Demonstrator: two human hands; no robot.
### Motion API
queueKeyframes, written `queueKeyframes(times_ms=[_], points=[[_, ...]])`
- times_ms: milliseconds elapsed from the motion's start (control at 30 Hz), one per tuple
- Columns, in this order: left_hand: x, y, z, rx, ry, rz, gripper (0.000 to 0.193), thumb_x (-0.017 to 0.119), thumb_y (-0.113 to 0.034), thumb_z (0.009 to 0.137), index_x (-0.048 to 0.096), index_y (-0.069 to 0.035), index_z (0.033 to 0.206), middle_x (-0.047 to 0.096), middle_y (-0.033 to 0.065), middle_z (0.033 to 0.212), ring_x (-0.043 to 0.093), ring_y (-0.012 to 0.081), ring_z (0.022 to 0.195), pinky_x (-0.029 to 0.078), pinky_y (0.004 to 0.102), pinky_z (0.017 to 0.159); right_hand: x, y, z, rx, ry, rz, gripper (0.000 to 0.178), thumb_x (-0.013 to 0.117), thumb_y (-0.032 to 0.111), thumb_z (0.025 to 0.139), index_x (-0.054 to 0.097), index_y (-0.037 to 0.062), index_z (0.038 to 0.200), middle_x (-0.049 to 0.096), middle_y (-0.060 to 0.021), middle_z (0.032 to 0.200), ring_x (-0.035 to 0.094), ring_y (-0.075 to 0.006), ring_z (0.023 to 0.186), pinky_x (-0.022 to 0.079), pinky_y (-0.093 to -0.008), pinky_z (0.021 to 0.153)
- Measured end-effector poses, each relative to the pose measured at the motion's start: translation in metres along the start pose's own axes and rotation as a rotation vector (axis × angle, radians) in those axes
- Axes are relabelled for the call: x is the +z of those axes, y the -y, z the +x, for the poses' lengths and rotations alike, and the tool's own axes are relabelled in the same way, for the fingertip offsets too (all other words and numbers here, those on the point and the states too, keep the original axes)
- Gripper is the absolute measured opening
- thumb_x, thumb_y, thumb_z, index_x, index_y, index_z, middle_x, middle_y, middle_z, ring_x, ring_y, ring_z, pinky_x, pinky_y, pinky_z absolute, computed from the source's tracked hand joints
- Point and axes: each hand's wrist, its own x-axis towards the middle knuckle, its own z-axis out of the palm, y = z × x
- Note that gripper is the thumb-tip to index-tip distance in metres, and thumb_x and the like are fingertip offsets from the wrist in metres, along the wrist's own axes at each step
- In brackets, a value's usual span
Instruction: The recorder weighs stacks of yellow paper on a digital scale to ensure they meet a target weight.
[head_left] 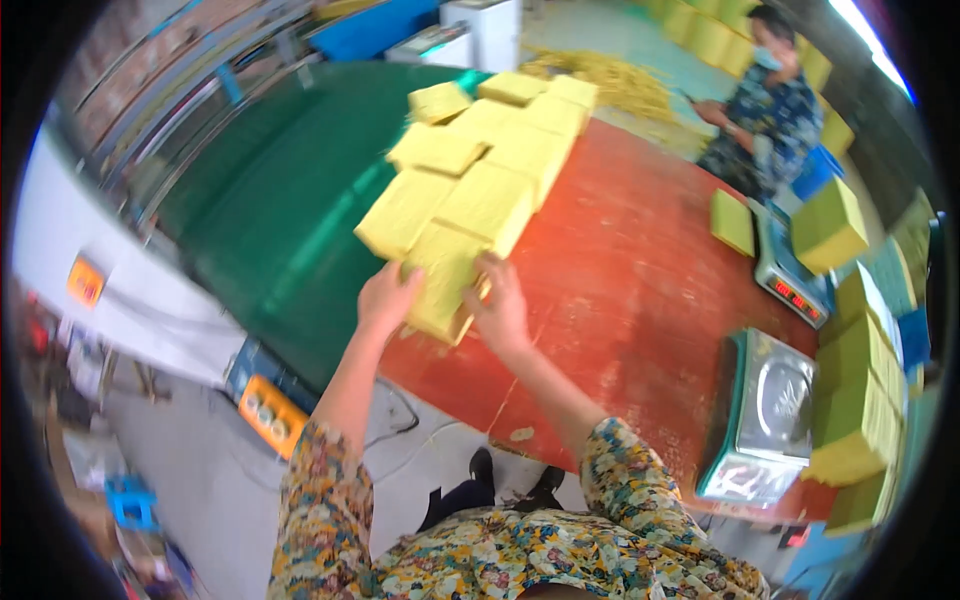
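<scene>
Both hands are at the nearest yellow block (442, 275), which looks like a thick stack of yellow paper. My left hand (388, 298) presses its left side, thumb and fingers bent against it. On the opposite side my right hand (502, 308) grips the edge near the right corner. Several similar yellow stacks (490, 200) lie side by side in a long group beyond it, touching or overlapping. This group spans the line between a green belt (270, 220) and a red tabletop (620, 260). The undersides of the held stack and some fingertips are hidden.
At right stand a digital scale (790, 290) with a yellow stack on it and a second scale (775, 395) with a metal pan. More yellow stacks (855, 430) line the right edge. A masked person (765, 120) sits beyond. An orange control box (270, 415) is at lower left.
</scene>
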Motion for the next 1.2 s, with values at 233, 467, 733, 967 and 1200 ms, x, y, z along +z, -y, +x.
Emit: queueKeyframes(times_ms=[233,467,733,967,1200], points=[[0.005,-0.049,-0.063,0.017,0.173,-0.156,0.041,0.072,-0.038,0.083,0.061,0.000,0.091,0.068,0.0247,0.089,0.066,0.0411,0.086,0.051,0.0466,0.074,-0.047,0.010,-0.045,0.184,-0.073,0.090,0.044,0.048,0.001,0.085,0.054,0.0034,0.129,0.046,-0.0173,0.145,0.047,-0.0360,0.129,0.039,-0.0416,0.107],[0.032,-0.122,-0.152,0.235,0.417,-0.349,0.042,0.076,-0.037,0.080,0.057,-0.001,0.085,0.066,0.0222,0.076,0.066,0.0401,0.072,0.051,0.0474,0.063,-0.157,0.055,-0.163,0.376,-0.312,0.089,0.046,0.047,-0.004,0.085,0.057,0.0045,0.129,0.049,-0.0128,0.144,0.048,-0.0265,0.131,0.043,-0.0344,0.104],[0.041,-0.196,-0.184,0.737,0.538,-0.275,0.070,0.073,-0.033,0.085,0.042,0.000,0.138,0.051,0.0292,0.132,0.055,0.0410,0.120,0.048,0.0451,0.096,-0.201,0.075,-0.318,0.833,-0.871,0.521,0.028,0.048,0.007,0.096,0.058,-0.0008,0.121,0.064,-0.0135,0.117,0.063,-0.0222,0.106,0.050,-0.0333,0.093],[0.072,-0.224,-0.207,0.785,0.511,-0.106,0.069,0.064,-0.029,0.091,0.034,-0.001,0.147,0.042,0.0282,0.144,0.047,0.0434,0.129,0.044,0.0461,0.103,-0.200,0.051,-0.325,1.073,-0.576,1.320,0.037,0.047,0.025,0.102,0.055,-0.0045,0.123,0.066,-0.0167,0.113,0.065,-0.0283,0.102,0.051,-0.0423,0.094],[0.064,-0.209,-0.217,0.563,0.496,-0.227,0.057,0.062,-0.028,0.093,0.046,-0.001,0.140,0.059,0.0233,0.127,0.058,0.0370,0.119,0.048,0.0410,0.098,-0.247,0.070,-0.301,1.276,-0.044,1.130,0.040,0.056,0.031,0.098,0.059,0.0014,0.125,0.067,-0.0078,0.109,0.063,-0.0187,0.093,0.051,-0.0333,0.086]])
